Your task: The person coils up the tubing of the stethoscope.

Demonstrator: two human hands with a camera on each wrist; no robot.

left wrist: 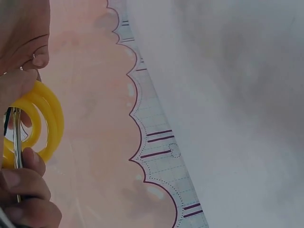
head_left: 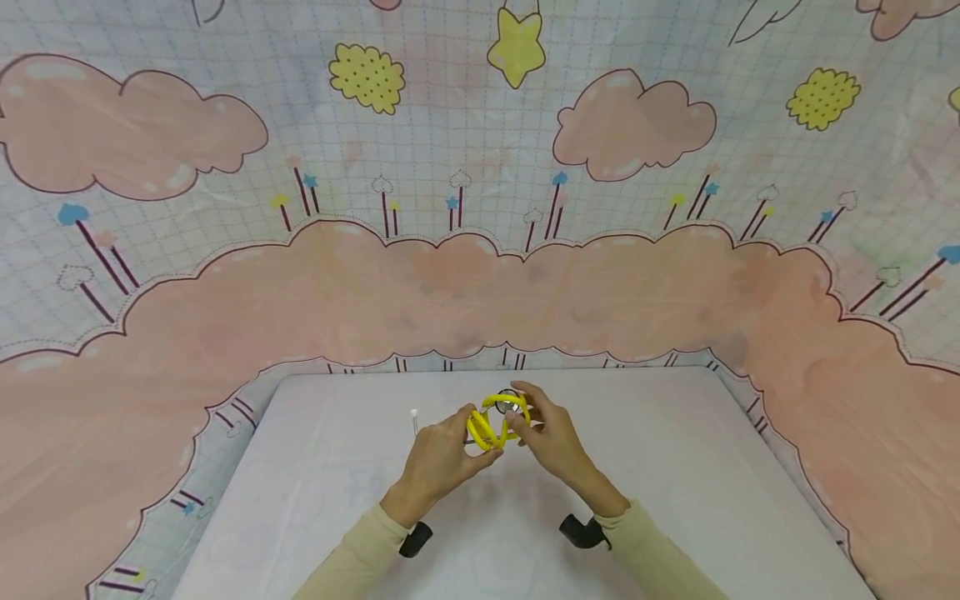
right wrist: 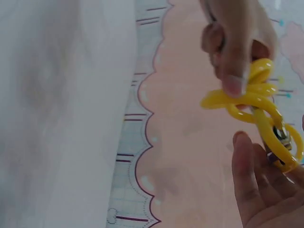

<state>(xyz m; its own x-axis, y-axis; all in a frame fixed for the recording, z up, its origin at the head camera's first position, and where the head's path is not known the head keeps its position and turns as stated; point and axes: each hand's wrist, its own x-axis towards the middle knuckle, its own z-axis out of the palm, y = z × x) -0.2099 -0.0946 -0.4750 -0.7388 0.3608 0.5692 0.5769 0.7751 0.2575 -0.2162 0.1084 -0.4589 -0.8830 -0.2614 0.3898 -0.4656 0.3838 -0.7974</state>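
Observation:
A yellow-tubed stethoscope [head_left: 480, 429] is held above the white table, its tubing looped into coils. My left hand [head_left: 437, 460] grips the coils from the left. In the left wrist view, fingers curl round a metal tube [left wrist: 18, 137] beside the yellow tubing [left wrist: 57, 118]. On the right, my right hand [head_left: 557, 442] pinches the loops near the round, dark-rimmed chest piece [head_left: 508, 403]. A white ear tip [head_left: 415, 412] sticks up beyond the left hand. The right wrist view has the tubing [right wrist: 256, 100] between both hands; fingers hide part of it.
The white tabletop [head_left: 637, 483] spreads beneath both hands. A cloth [head_left: 450, 292] with pink clouds and stars surrounds it at the back and sides. Two black devices [head_left: 416, 540] [head_left: 583, 532] sit by the wrists.

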